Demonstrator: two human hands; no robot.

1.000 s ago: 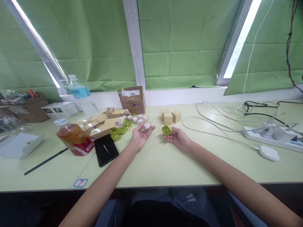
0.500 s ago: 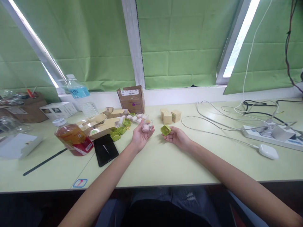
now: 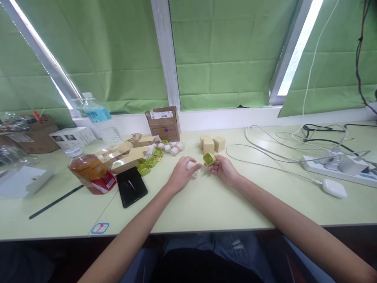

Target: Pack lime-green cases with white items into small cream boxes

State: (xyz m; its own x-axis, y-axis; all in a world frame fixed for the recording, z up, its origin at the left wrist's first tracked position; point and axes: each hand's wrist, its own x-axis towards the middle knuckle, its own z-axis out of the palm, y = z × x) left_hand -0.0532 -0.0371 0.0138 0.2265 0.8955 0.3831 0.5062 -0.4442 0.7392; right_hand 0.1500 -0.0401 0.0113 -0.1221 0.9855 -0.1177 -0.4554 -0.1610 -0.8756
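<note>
My left hand point(image 3: 182, 173) is closed around a small clear plastic container point(image 3: 196, 173) with a pale pink piece in it, tipped low over the table; the fingers cover much of it. Opposite it, my right hand point(image 3: 225, 169) grips a small green square cup point(image 3: 209, 158) by its side, with the hollow facing up and toward me. The two held things are close but apart. Behind my right hand stand three small tan cardboard boxes point(image 3: 209, 146). Beyond my left hand are several clear containers with pale pink pieces point(image 3: 173, 148), beside more green cups point(image 3: 144, 169).
Opened tan cartons point(image 3: 126, 155), a brown cardboard box point(image 3: 163, 124), a red-labelled drink bottle point(image 3: 92, 171), a water bottle point(image 3: 101, 122) and a black tablet-like slab point(image 3: 131, 188) stand or lie to the left. White cables point(image 3: 265, 153) and a power strip point(image 3: 344, 169) occupy the right.
My left hand has turned from palm up to palm down and moved right, carrying the clear container lower and closer to the green cup. My right hand has shifted slightly, tilting the cup.
</note>
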